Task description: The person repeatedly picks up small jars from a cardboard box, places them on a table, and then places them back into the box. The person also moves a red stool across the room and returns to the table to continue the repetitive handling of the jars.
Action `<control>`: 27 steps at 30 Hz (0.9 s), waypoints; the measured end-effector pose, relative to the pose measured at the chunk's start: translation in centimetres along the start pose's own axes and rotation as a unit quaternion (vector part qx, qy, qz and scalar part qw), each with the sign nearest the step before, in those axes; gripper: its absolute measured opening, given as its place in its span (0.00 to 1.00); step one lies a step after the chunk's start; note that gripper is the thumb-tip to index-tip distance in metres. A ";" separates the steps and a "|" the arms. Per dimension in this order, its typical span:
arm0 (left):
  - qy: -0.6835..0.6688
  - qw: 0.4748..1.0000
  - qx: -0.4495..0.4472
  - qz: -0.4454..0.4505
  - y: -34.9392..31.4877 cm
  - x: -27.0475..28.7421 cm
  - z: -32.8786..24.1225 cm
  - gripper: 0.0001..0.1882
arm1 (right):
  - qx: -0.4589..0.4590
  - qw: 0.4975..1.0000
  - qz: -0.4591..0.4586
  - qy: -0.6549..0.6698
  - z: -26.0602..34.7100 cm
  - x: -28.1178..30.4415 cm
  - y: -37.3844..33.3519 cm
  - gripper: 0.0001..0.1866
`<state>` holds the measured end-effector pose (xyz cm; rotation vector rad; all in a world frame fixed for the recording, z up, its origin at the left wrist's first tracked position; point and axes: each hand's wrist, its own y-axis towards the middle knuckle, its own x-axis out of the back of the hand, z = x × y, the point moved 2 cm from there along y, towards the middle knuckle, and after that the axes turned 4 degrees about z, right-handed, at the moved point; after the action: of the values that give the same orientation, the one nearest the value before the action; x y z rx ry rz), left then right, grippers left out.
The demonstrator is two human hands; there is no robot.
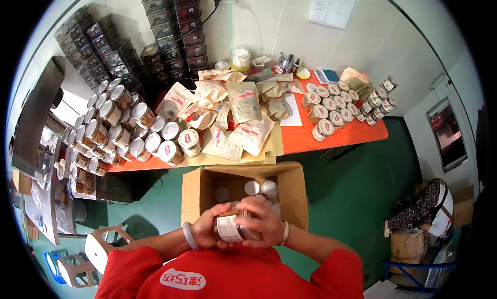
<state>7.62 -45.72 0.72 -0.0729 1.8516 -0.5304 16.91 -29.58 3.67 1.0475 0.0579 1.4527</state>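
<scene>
A clear jar (229, 228) with a pale label and brown contents is held sideways in front of my chest, over the near side of an open cardboard box (191, 198). My left hand (205, 229) grips one end of it. Around the other end wrap the fingers of my right hand (267, 222), slightly blurred. Inside the box stand several white-lidded jars (252, 188), partly covered by my hands.
Behind the box, an orange table (357, 133) bears kraft pouches (243, 101), stacked jars (96, 131) at left and lidded jars (336, 107) at right. Stools (103, 245) stand at lower left. A person (422, 208) bends over a carton at far right.
</scene>
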 end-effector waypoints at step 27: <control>0.326 0.847 -0.379 -0.181 10.3 -0.8 -5.2 0.42 | -0.371 0.848 -0.176 0.335 -7.9 4.1 -3.8 0.27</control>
<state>5.33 -34.61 -1.33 -0.8849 2.6500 -0.0155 15.82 -21.16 -1.03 -0.1308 0.1631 1.2626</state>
